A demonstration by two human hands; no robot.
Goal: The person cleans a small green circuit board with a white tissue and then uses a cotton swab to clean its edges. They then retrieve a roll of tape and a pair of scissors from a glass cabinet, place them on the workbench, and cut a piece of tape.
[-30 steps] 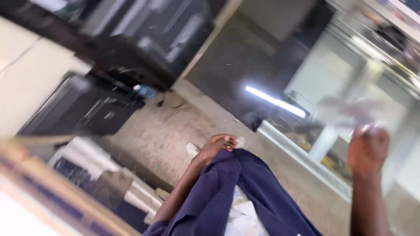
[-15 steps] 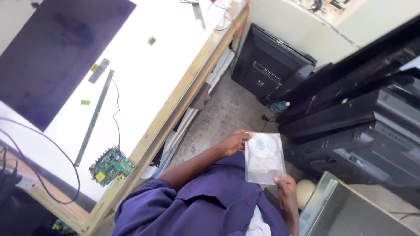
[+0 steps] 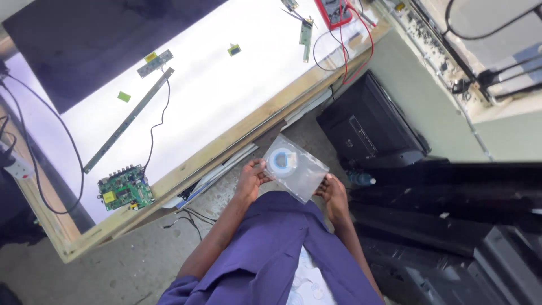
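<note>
1. We hold a clear plastic bag [image 3: 296,168] between both hands, just below the middle of the view, over the floor and off the edge of the surface [image 3: 226,96].
2. Our left hand [image 3: 252,178] pinches the bag's edge at 9 o'clock, fingers pressed together on the plastic.
3. Our right hand [image 3: 334,195] grips the bag's corner at 4 o'clock, fingers closed on it.
4. Inside the bag we see a white ring-shaped spool [image 3: 281,160] with a blue centre.
5. At 10 o'clock from the bag, the white surface carries a green circuit board [image 3: 125,187] near its front edge, with a long thin strip [image 3: 129,120] above it.
6. At 12 o'clock, a red meter [image 3: 334,11] with red leads lies on the surface's far end.
7. At 2 o'clock from the bag, a black flat device [image 3: 370,127] leans on the floor; a small blue-capped bottle [image 3: 361,179] lies at 3 o'clock.
</note>
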